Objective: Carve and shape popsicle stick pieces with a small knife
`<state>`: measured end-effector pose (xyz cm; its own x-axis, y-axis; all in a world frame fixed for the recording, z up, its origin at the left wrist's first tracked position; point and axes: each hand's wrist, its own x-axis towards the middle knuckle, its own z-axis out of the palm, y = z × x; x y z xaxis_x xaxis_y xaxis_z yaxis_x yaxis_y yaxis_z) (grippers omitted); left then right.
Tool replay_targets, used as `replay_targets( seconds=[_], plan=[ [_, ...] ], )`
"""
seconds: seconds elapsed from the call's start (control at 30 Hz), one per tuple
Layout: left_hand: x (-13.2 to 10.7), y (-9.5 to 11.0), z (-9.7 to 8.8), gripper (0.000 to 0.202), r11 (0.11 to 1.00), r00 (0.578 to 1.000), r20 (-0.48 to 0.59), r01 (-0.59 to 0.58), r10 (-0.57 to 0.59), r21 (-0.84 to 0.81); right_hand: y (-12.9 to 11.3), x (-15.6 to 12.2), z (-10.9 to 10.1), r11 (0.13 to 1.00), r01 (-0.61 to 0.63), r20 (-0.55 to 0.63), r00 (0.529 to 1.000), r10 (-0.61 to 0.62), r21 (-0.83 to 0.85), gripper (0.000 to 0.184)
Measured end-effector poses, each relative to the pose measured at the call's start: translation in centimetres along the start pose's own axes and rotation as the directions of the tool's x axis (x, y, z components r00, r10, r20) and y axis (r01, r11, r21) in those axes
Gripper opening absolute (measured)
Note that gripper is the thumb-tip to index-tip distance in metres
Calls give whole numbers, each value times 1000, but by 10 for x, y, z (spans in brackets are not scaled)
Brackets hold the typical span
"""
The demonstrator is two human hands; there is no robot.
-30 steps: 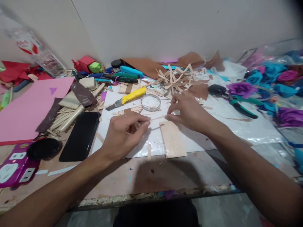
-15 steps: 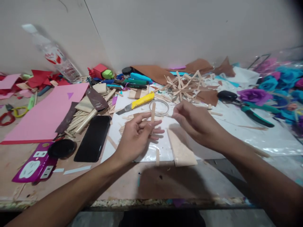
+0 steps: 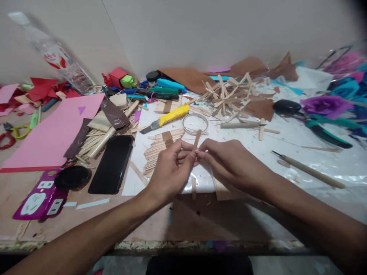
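Upright between the thumb and fingers of my left hand [image 3: 173, 166] is a flat wooden craft stick [image 3: 197, 139]. My right hand [image 3: 233, 160] is closed in a pinch, its fingertips against the lower part of that stick. A small pale bit shows at the right fingertips, too small to name. Beyond the hands lies a roll of clear tape [image 3: 184, 123], with a yellow utility knife [image 3: 174, 115] to its left. A bundle of craft sticks [image 3: 156, 151] rests left of my left hand. Partly under my right hand is a thin wooden piece [image 3: 226, 193].
A black phone [image 3: 111, 164] and a purple power socket [image 3: 37, 198] lie at left, near pink paper [image 3: 57, 130]. A pile of stick crosses [image 3: 226, 95] stands behind. On the right are a wood-handled pointed tool [image 3: 315, 172] and green-handled pliers [image 3: 328, 134]. A bottle [image 3: 61, 61] leans at the wall.
My right hand has come left and down to meet my left hand, which has moved slightly right with the craft stick. The left fingers have curled in. The view has shifted a little.
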<state>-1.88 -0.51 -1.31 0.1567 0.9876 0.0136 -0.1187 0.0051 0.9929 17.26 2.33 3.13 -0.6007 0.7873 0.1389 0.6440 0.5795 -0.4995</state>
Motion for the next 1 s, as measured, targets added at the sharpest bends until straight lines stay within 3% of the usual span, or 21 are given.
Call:
replay_targets(
  seconds=[0.13, 0.43, 0.7, 0.83, 0.9, 1.0],
  plan=[
    [-2, -1, 0, 12, 999, 1000, -4, -15, 15, 50, -4, -1, 1, 998, -62, 16, 998, 63, -30, 31],
    [-7, 4, 1, 9, 978, 998, 30, -68, 63, 197, -1, -3, -2, 995, -44, 23, 999, 42, 95, 32],
    [-8, 4, 2, 22, 972, 998, 15, -67, 65, 223, -2, 0, -1, 988, -49, 25, 999, 46, 146, 31],
    [-8, 5, 2, 23, 934, 993, 16, -115, 116, 340, -4, 1, 1, 985, -76, 3, 997, 77, 156, 31],
    [-9, 6, 2, 24, 903, 991, 22, -130, 133, 410, -4, -1, 4, 988, -91, 5, 996, 91, 123, 31],
    [-9, 7, 3, 24, 877, 990, 25, -135, 139, 462, -1, -5, 7, 995, -77, 9, 997, 78, -56, 27]
  ],
)
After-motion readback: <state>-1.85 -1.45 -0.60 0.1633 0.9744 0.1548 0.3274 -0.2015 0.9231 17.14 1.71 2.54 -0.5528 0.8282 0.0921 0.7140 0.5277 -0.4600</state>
